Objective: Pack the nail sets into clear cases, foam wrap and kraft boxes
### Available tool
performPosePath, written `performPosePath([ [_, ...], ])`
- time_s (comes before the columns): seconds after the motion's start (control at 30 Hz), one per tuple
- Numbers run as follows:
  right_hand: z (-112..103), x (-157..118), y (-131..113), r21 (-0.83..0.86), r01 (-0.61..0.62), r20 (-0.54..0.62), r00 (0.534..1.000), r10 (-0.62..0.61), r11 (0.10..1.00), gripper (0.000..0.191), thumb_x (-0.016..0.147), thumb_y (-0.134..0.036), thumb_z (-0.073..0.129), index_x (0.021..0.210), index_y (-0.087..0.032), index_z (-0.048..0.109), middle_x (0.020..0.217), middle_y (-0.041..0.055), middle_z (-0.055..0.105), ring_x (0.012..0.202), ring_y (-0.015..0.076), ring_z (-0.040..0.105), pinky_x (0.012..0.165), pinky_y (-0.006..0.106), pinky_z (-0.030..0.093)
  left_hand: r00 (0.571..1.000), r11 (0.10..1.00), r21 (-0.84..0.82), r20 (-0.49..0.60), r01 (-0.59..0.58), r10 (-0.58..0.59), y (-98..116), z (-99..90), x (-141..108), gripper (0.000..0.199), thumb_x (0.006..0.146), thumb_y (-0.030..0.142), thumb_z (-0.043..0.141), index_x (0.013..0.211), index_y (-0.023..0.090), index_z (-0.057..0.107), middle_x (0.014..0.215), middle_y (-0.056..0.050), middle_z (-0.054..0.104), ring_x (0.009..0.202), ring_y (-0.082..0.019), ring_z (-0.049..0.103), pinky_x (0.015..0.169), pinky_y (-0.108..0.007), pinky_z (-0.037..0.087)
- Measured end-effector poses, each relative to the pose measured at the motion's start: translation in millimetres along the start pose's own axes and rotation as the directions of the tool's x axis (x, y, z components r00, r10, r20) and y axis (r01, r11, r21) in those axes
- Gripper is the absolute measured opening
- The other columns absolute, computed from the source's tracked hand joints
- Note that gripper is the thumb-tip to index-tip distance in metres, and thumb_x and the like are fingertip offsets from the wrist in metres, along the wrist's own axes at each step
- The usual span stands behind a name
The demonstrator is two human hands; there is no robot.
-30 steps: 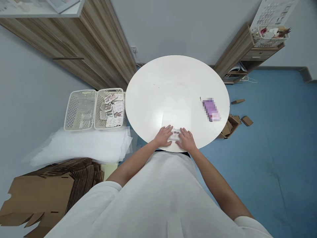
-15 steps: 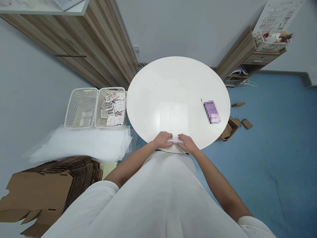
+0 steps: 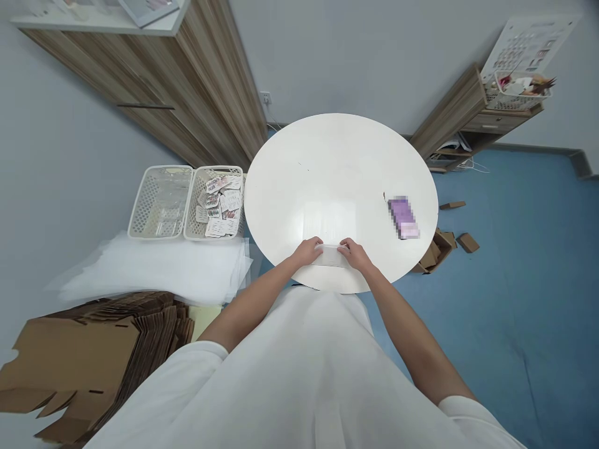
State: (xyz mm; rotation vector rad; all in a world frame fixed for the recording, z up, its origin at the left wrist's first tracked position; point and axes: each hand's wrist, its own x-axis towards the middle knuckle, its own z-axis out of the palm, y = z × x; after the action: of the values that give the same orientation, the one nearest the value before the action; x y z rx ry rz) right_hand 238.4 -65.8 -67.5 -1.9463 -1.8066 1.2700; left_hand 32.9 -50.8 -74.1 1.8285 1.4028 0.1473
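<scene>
A clear plastic piece [image 3: 330, 256], thin and see-through, lies over the near edge area of the white oval table [image 3: 341, 149]. My left hand [image 3: 307, 251] pinches its upper left corner, and my right hand [image 3: 354, 253] pinches the upper right corner. Between the fingertips runs a pale folded or rolled upper edge; its exact shape is too small to tell. A blurred purple object [image 3: 403, 217] lies on the table to the right of my hands.
Left of the table stand a basket of printed cards [image 3: 189, 218] and a basket of clear packages [image 3: 134, 218]. Nearer are white sheets [image 3: 154, 268] and stacked cardboard [image 3: 75, 349]. An open carton [image 3: 433, 252] is on the floor at right.
Both hands have moved slightly away from my body and a little apart. The clear piece, bunched narrow between them before, now shows as a wider flat strip below the fingers. The camera view has shifted slightly.
</scene>
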Motion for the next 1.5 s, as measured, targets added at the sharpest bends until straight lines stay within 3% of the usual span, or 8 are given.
performPosePath([
  [0.23, 5, 10, 4, -0.047, -0.001, -0.058, 0.998, -0.002, 0.999, 0.019, 0.081, -0.030, 0.039, 0.084, -0.022, 0.057, 0.090, 0.0031, 0.062, 0.083, 0.0165, 0.055, 0.068, 0.027, 0.040, 0.992, 0.991, 0.043, 0.025, 0.126, -0.127, -7, 2.9, 7, 0.019, 0.077, 0.024, 0.046, 0.093, 0.020, 0.056, 0.098, -0.003, 0.060, 0.091, -0.019, 0.054, 0.074, -0.029, 0.042],
  [0.4, 11, 6, 9, -0.255, -0.069, -0.178, 0.984, 0.023, 0.964, 0.022, 0.081, -0.026, 0.041, 0.096, -0.020, 0.055, 0.095, 0.0072, 0.060, 0.085, 0.0197, 0.054, 0.066, 0.029, 0.040, 0.983, 0.963, 0.205, -0.101, 0.173, -0.155, -3, 4.1, 4, 0.028, 0.076, 0.027, 0.050, 0.103, 0.021, 0.052, 0.103, -0.007, 0.055, 0.097, -0.023, 0.050, 0.078, -0.036, 0.040],
  [0.57, 11, -2, 4, -0.495, 0.082, -0.273, 0.930, -0.245, 0.865, 0.026, 0.078, -0.015, 0.043, 0.101, -0.019, 0.053, 0.115, 0.0110, 0.050, 0.107, 0.0245, 0.044, 0.085, 0.038, 0.034, 0.963, 0.939, 0.343, -0.249, -0.014, 0.105, 2, 0.0, -7, 0.033, 0.077, 0.031, 0.050, 0.109, 0.022, 0.049, 0.117, -0.008, 0.048, 0.110, -0.024, 0.040, 0.088, -0.039, 0.032],
  [0.73, 13, -7, -4, -0.510, 0.438, 0.051, 0.874, -0.483, 0.740, 0.031, 0.073, -0.033, 0.055, 0.100, -0.019, 0.052, 0.124, 0.0113, 0.045, 0.116, 0.0262, 0.038, 0.093, 0.041, 0.030, 0.943, 0.864, 0.413, -0.035, -0.287, 0.330, 1, 0.1, -16, 0.053, 0.068, 0.047, 0.057, 0.113, 0.022, 0.046, 0.121, -0.009, 0.046, 0.116, -0.028, 0.035, 0.096, -0.045, 0.019],
  [0.87, 20, -9, -1, -0.502, 0.431, 0.133, 0.895, -0.426, 0.749, 0.051, 0.063, -0.029, 0.064, 0.110, -0.017, 0.046, 0.127, 0.0138, 0.042, 0.116, 0.0272, 0.039, 0.092, 0.041, 0.032, 0.953, 0.862, 0.413, 0.057, -0.295, 0.299, 0, 1.3, -17, 0.059, 0.066, 0.039, 0.059, 0.119, 0.022, 0.041, 0.115, -0.009, 0.050, 0.110, -0.027, 0.040, 0.096, -0.045, 0.017],
  [1.17, 4, -19, -11, -0.358, 0.412, 0.248, 0.907, -0.339, 0.838, 0.041, 0.068, -0.036, 0.058, 0.105, -0.020, 0.048, 0.106, 0.0069, 0.057, 0.097, 0.0221, 0.052, 0.084, 0.035, 0.036, 0.940, 0.892, 0.297, 0.143, -0.340, 0.310, -1, -9.6, -24, 0.048, 0.066, 0.044, 0.055, 0.109, 0.023, 0.052, 0.103, -0.007, 0.054, 0.103, -0.026, 0.042, 0.090, -0.041, 0.026],
  [1.3, -2, -19, -15, -0.329, 0.389, 0.184, 0.920, -0.346, 0.860, 0.035, 0.071, -0.040, 0.056, 0.100, -0.021, 0.055, 0.114, 0.0082, 0.052, 0.106, 0.0239, 0.045, 0.085, 0.036, 0.035, 0.957, 0.919, 0.267, 0.101, -0.289, 0.272, -2, -8.8, -27, 0.041, 0.074, 0.047, 0.045, 0.108, 0.025, 0.053, 0.105, -0.007, 0.050, 0.100, -0.024, 0.044, 0.084, -0.039, 0.032],
  [1.5, -13, 0, -22, -0.280, 0.254, 0.149, 0.964, -0.219, 0.926, 0.036, 0.080, -0.048, 0.043, 0.101, -0.024, 0.060, 0.098, 0.0067, 0.057, 0.091, 0.0201, 0.051, 0.080, 0.034, 0.037, 0.989, 0.980, 0.133, -0.009, -0.146, 0.149, -5, -16.5, -17, 0.041, 0.079, 0.048, 0.039, 0.107, 0.023, 0.054, 0.106, -0.006, 0.052, 0.094, -0.021, 0.051, 0.081, -0.034, 0.037],
])
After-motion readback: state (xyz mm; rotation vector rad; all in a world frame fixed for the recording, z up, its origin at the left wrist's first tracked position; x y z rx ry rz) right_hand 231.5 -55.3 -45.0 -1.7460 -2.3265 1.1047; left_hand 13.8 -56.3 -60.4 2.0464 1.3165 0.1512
